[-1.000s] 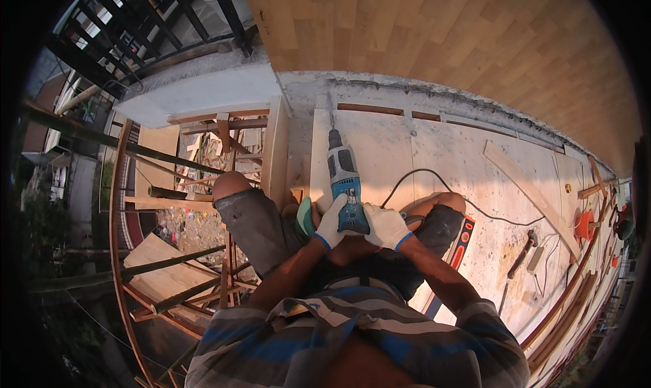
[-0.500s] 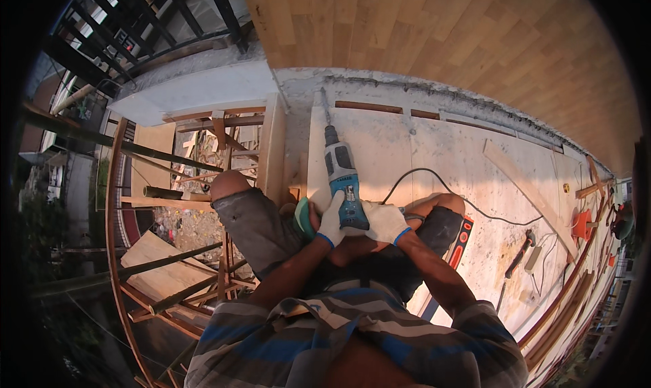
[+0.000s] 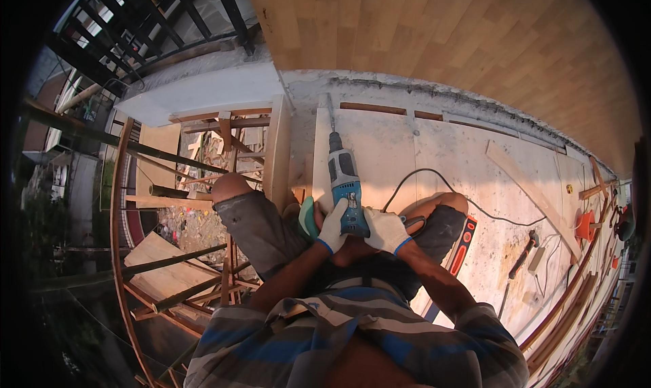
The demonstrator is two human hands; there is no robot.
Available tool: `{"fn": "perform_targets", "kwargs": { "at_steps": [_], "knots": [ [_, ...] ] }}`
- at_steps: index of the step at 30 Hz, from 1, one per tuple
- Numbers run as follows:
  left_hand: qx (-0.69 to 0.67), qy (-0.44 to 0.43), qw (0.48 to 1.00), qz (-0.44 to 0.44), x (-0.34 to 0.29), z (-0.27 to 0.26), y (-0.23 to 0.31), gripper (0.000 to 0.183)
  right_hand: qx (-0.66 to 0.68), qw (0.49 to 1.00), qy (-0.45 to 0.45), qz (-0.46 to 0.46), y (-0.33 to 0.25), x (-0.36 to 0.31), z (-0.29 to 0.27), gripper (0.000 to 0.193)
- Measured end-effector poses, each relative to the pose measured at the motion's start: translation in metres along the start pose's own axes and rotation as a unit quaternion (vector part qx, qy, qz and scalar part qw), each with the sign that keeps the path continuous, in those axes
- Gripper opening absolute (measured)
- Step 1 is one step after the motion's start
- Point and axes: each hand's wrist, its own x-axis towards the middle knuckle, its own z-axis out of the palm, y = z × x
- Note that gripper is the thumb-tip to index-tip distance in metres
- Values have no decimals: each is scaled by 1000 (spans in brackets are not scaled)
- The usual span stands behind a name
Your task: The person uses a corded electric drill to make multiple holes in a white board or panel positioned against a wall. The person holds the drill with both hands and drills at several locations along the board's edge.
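A teal and grey rotary hammer drill lies in both my hands, its bit pointing away from me. The tip meets the rough concrete strip at the panel's far edge, as far as I can see. My left hand, in a white glove with a blue cuff, is closed on the left side of the drill's rear body. My right hand, gloved alike, grips its rear end from the right. Both hands' fingertips are partly hidden by the tool. From beside the right hand a black cord runs off to the right.
Pale board panels lie under me, a wood-plank floor beyond. On the right are a red spirit level, a hammer, a plank and an orange bucket. At left, an open timber frame drops to rubble below.
The drill and both hands sit slightly lower and further right in the picture, as does most of the scene. My grip on the drill stays the same.
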Motion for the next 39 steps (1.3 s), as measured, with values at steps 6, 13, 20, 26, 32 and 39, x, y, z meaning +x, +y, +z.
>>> {"fn": "perform_targets", "kwargs": {
  "at_steps": [6,13,20,26,32,39],
  "knots": [
    [-45,6,999,5,-3,-1,-1,34,-15,999,18,-27,-1,3,-3,53],
    [22,56,997,48,-20,25,27,34,5,1000,19,3,-9,21,0,45],
    [-1,-2,999,47,-17,6,25,28,-2,998,60,-6,-27,12,-2,39],
    [29,35,998,46,-23,17,29,32,27,996,86,-9,-24,12,4,35],
    [30,7,997,72,-27,22,38,33,47,988,146,-31,-23,14,11,33],
    [53,30,996,71,-27,11,35,34,38,991,124,-16,-34,8,3,37]
  ]
}}
